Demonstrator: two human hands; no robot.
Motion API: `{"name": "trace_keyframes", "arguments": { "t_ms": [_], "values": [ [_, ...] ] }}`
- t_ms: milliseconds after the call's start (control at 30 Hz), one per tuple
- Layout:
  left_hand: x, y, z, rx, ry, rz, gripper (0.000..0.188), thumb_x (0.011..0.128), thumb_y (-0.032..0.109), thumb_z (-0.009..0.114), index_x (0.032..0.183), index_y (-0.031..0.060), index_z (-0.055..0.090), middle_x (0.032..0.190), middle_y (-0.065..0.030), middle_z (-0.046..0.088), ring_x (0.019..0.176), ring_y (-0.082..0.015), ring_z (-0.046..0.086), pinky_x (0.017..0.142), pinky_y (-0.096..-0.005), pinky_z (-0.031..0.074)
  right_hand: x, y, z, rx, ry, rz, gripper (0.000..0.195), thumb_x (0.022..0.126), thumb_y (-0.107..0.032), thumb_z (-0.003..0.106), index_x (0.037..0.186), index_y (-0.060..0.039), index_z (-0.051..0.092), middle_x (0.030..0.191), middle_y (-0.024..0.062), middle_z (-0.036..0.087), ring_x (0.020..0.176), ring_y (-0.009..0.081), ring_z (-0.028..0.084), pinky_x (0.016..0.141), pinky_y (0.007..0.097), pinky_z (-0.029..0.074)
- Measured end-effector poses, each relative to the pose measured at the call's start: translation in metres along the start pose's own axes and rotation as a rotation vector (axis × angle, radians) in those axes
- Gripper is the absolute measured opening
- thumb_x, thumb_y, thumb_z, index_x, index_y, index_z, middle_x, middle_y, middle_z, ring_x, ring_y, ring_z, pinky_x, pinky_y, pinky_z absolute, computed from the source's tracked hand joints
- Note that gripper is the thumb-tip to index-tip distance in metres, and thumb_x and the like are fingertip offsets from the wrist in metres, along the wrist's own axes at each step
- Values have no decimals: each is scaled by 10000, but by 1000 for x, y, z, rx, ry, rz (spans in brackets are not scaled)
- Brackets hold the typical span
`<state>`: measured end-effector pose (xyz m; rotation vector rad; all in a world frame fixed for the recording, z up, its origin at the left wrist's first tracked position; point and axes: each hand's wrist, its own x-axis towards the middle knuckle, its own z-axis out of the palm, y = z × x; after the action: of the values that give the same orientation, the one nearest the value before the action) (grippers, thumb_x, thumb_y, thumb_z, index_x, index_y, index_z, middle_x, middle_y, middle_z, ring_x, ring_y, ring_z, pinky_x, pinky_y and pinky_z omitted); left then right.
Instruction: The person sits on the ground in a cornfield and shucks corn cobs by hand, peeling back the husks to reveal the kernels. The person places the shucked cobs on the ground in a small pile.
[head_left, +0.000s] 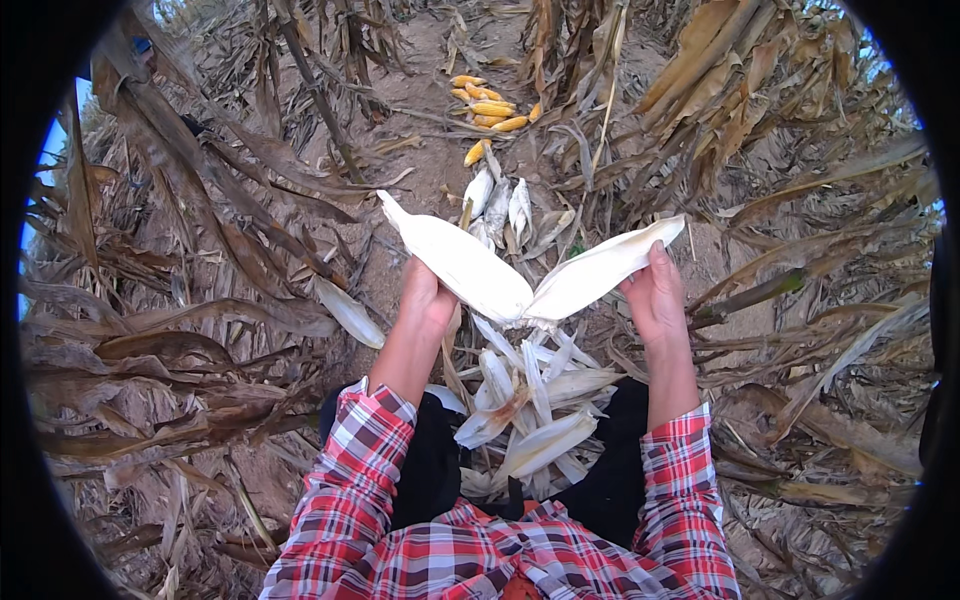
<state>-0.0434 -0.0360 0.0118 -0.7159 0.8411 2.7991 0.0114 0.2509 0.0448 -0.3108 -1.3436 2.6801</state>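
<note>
My left hand (432, 297) grips the left part of a pale maize husk (466, 261), its pointed tip standing up past my fingers. On the other side, my right hand (655, 294) pinches the end of the right husk part (600, 271), with the thumb on top. The two parts spread in a V and meet at the base, low between my hands. No kernels show in them; whether a cob lies behind the left part is hidden. Directly beneath, a heap of stripped husks (536, 405) lies between my legs.
Several bare yellow maize cobs (491, 109) lie on the soil ahead. Closer in, several ears in husk (496, 210) form a small pile. A loose husk (349, 311) rests left of my wrist. Dry maize stalks (214, 195) lean at left, with dense dry leaves (720, 82) at right.
</note>
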Motion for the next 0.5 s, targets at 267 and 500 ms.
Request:
{"name": "trace_keyframes", "arguments": {
  "t_ms": [267, 500],
  "values": [
    [5, -17, -13, 72, -14, -20, 242, 909, 165, 559, 1098, 16, 537, 1039, -104, 624, 902, -220, 635, 795, -394, 543, -39, 58, 61, -372, -242, 158, 373, 864, -185, 650, 1162, 10, 540, 1065, 103, 628, 990, 161, 585, 888, 306, 447],
    [-48, -65, 8, 216, -124, -477, 300, 914, 311, 559, 1164, 146, 541, 1142, -46, 594, 1040, -213, 580, 880, -558, 436, -52, 80, 71, -740, -44, -306, 239, 910, -134, 555, 1078, 34, 584, 932, 129, 669, 852, 168, 632, 769, 308, 481]
  ]
}}
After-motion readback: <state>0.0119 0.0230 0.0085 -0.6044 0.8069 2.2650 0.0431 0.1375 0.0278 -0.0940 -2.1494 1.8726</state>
